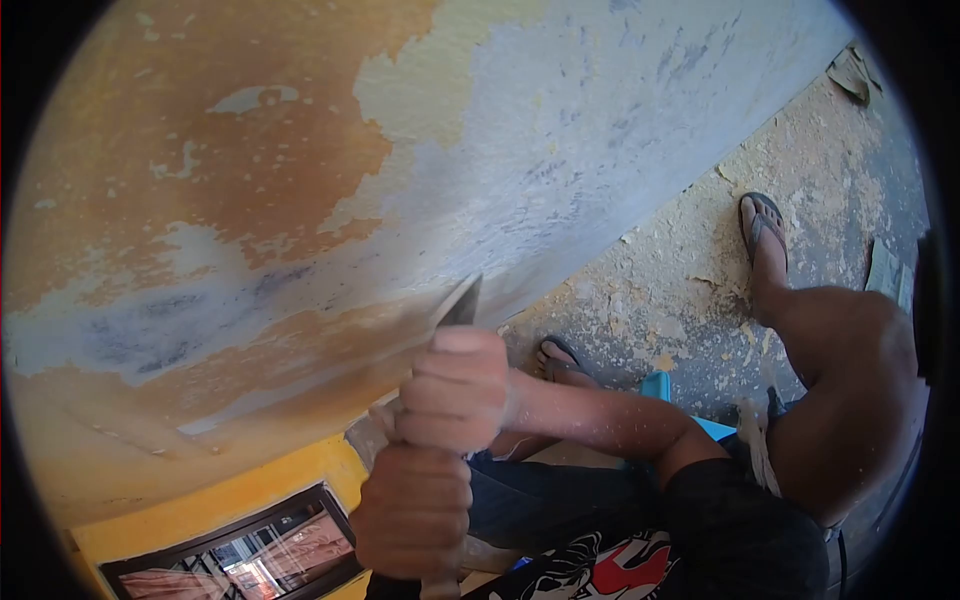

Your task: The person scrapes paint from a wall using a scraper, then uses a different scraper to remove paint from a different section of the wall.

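Both my hands grip the handle of a metal scraper (459,303), whose blade tip presses against a wall (300,150) with peeling orange and cream paint over grey plaster. My right hand (455,390) is the one nearer the blade, with the thumb laid along the handle. My left hand (413,512) clasps the handle end just behind it. The handle is hidden inside the two fists. The view is strongly tilted, so the floor appears at the right.
Paint flakes and dust cover the concrete floor (690,270). My bare legs and feet in flip-flops (763,225) are bent at the right, over a blue stool (660,385). A yellow wall strip and a dark-framed window (240,550) show at the bottom left.
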A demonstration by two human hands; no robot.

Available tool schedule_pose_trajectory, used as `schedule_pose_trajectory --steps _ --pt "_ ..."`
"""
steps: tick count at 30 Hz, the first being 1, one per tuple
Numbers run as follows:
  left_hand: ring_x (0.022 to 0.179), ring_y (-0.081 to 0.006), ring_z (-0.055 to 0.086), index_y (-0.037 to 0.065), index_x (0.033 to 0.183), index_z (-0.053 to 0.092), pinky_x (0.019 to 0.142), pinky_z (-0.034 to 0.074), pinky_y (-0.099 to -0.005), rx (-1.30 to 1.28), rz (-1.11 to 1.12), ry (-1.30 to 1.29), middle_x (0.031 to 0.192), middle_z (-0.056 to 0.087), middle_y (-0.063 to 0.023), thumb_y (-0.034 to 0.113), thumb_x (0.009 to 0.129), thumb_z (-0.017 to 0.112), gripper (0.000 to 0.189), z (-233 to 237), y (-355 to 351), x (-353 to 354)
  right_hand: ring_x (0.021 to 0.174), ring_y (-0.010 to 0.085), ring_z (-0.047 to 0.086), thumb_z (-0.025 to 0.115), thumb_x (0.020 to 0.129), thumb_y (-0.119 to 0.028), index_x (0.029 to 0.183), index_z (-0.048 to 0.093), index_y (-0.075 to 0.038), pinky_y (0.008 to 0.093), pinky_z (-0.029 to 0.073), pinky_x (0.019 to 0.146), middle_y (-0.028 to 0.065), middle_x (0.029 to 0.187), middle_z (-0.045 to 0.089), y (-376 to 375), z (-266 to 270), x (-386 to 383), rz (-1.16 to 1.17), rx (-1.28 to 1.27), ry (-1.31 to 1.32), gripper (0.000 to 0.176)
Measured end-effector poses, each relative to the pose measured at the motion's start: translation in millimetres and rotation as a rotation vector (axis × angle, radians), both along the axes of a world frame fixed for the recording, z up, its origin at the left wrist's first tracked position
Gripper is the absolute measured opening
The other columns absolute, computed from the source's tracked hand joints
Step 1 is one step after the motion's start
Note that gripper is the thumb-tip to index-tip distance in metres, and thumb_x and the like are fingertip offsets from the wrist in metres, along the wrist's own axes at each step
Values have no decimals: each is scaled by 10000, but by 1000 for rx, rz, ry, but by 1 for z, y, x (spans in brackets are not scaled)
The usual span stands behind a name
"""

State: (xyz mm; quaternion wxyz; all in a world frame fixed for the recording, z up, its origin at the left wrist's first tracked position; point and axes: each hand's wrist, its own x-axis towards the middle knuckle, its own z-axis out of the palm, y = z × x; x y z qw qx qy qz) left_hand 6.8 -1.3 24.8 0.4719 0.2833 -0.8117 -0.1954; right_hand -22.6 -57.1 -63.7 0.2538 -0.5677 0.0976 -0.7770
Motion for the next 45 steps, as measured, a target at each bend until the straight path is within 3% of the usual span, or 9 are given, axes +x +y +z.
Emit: schedule_pose_trajectory --steps 6,9,11,14,28,30,33,34,45 --pt "278 -102 307 112 390 335 341 343 -256 90 180 139 362 304 30 311 877 568 575 -9 -3 7 504 102 421 753 729 -115 575 460 -164 273 274 467 -43 589 384 -3 -10 7 0 37 56 335" --pt "278 -110 311 113 387 338 343 337 -259 30 -58 37 362 287 30 311 885 566 582 -7 -1 4 495 106 416 746 742 -103 582 454 -164 280 271 461 -45 589 390 -7 -16 15 -21 55 42 339" --pt "285 -113 307 112 389 329 348 334 -254 156 242 105 368 272 32 320 897 550 592 -15 -7 9 490 107 413 742 746 -96 588 457 -162 284 270 459 -45 591 394 -1 -18 17 -36 82 47 333" --pt "289 -121 306 105 398 327 346 335 -258 20 16 -32 369 271 32 328 900 543 591 -7 6 -7 486 111 411 736 753 -91 605 470 -156 290 270 459 -46 590 390 -4 -17 9 -61 54 25 311" --pt "287 -133 307 85 419 325 364 361 -274 56 61 -16 378 258 37 330 926 549 607 -9 -4 -16 481 116 391 726 771 -80 590 429 -152 295 254 465 -32 587 376 -8 -19 3 -91 23 -6 355" --pt "305 -135 338 81 423 330 387 378 -279 153 344 39 391 287 32 369 937 533 623 -19 -12 -2 477 118 383 724 771 -77 584 423 -152 296 251 463 -31 581 367 -10 -25 10 -63 75 29 362" --pt "335 -137 376 75 430 347 423 431 -295 -28 124 12 410 326 16 392 939 530 626 -20 -12 -28 472 122 373 725 771 -75 579 413 -148 295 249 464 -27 576 349 -12 -27 -1 -77 87 49 374" --pt "425 -187 383 74 505 365 456 377 -282 -5 10 -149 528 347 -11 200 893 587 464 -18 1 0 472 126 371 727 772 -76 579 410 -145 295 251 466 -24 577 341 -8 -23 -6 -84 67 18 378" --pt "412 -187 357 58 523 375 435 351 -308 130 0 -56 516 339 -27 209 861 530 401 -24 -2 -4 487 147 367 732 761 -63 589 421 -139 311 259 501 -17 590 332 -6 -35 -6 -17 106 20 363"
